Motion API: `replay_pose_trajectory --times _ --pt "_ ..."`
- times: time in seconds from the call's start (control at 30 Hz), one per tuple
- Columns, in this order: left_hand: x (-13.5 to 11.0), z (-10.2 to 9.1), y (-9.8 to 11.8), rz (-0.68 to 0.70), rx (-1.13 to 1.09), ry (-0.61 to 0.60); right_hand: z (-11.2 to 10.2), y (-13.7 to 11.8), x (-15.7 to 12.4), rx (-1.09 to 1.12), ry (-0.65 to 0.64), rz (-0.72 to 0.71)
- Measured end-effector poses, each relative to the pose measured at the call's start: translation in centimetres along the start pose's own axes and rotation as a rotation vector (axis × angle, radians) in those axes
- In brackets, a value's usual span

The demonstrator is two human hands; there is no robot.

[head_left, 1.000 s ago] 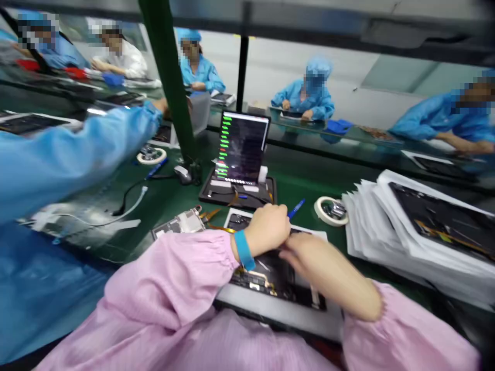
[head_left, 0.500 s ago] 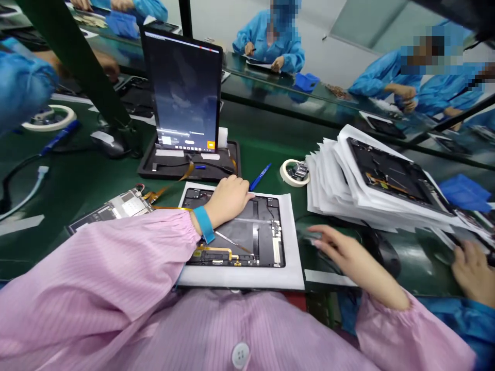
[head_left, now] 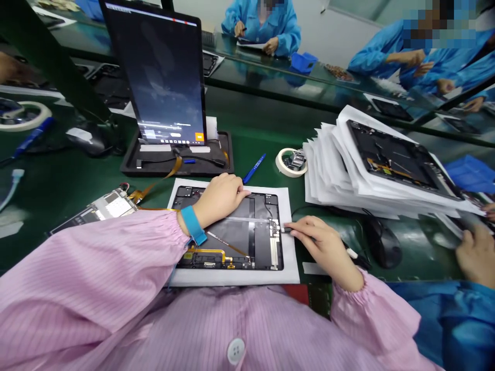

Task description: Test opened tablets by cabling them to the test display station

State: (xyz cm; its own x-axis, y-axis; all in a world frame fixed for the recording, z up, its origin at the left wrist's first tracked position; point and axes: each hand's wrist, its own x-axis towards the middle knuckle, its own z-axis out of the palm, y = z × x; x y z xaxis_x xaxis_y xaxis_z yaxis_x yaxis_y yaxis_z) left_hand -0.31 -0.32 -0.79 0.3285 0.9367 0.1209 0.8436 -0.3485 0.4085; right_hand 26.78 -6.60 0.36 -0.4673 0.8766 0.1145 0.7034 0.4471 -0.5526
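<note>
Since the earlier frame, the right hand (head_left: 323, 242) has moved in from beyond the white sheet (head_left: 292, 257) to the tablet housing (head_left: 263, 245), while the left has stayed over the housing's upper edge. On my feed, the right thumb and fingers pinch a cable plug (head_left: 286, 230), its tip at the housing's right edge beside the small board; I can't tell whether it is seated. I judge the fingertip hold is for fine aim, with the cable trailing back beneath the hand so it doesn't drag. The left hand (head_left: 221, 200) rests palm down, fingers lying across the frame, likely bracing it against sideways push; whether anything is pinched beneath, I can't see. The housing lies inner side up on the sheet, which probably protects its underside from the bench (head_left: 255, 135). Left of it, I see a metal-cased module (head_left: 112, 205) angled near an orange ribbon cable (head_left: 168, 175) that runs up to the black tray (head_left: 133, 166). The lit screen (head_left: 162, 77) stands upright there, presumably so it can be read without lifting either hand.
</note>
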Motion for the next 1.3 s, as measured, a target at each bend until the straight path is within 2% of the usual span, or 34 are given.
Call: replay_pose_trajectory --times 0.2,0.4,0.93,1.1,1.2,1.3 --pt "0.0 -0.4 0.2 0.016 -0.039 0.005 -0.2 0.2 0.2 0.093 -0.034 0.054" --pt "-0.1 -0.1 0.0 0.016 -0.082 0.020 -0.3 0.4 0.1 0.097 -0.065 0.052" --pt "-0.2 -0.3 0.2 0.025 -0.114 0.036 0.5 -0.3 0.1 0.053 0.021 -0.010" --pt "0.0 -0.5 0.1 0.004 -0.164 0.017 0.8 -1.4 -0.6 -0.163 0.003 -0.092" --pt "0.1 -0.5 0.1 -0.012 -0.200 -0.003 1.3 -1.7 -1.1 -0.400 0.027 -0.203" --pt "0.3 -0.5 0.0 -0.025 -0.240 -0.023 1.9 -1.0 -1.2 -0.521 0.094 -0.325"
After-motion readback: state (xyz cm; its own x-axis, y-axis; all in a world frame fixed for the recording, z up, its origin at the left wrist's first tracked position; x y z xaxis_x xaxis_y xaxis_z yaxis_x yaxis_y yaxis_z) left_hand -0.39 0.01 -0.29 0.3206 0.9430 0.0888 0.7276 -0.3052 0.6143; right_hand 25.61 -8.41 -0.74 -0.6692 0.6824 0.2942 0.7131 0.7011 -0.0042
